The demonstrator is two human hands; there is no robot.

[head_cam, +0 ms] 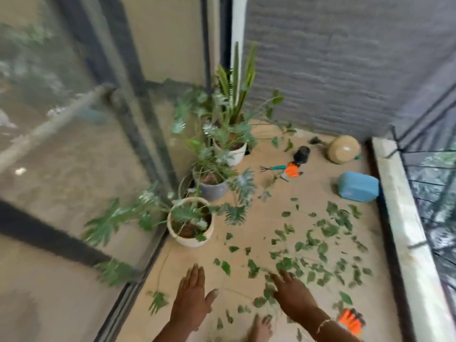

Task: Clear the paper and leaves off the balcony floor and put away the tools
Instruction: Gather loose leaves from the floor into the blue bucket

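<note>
Both hands, left hand (191,296) and right hand (291,293), reach down flat-fingered and empty, seemingly to rake together the cut leaves (318,248) strewn across the balcony floor (249,245) ahead.

Floor: the balcony floor (311,193) is matte tan tile with faint joints.
Left side: a sliding glass door (74,149) in a dark frame (145,102); the glass carries blurred reflections of greenery.
Door track: a metal track (116,309) runs along the floor's left edge.
Back: a grey wall (345,70) with horizontal ribbing; left of it stand a white vertical pipe (238,28) and a beige wall (172,40).
Right side: a pale stone ledge (407,230) borders the floor, with a dark railing (434,174) above it.
Corner: potted plants (214,169), at least 3 pots, stand in a row beside the door.
Light: soft, even daylight without hard shadows.
</note>
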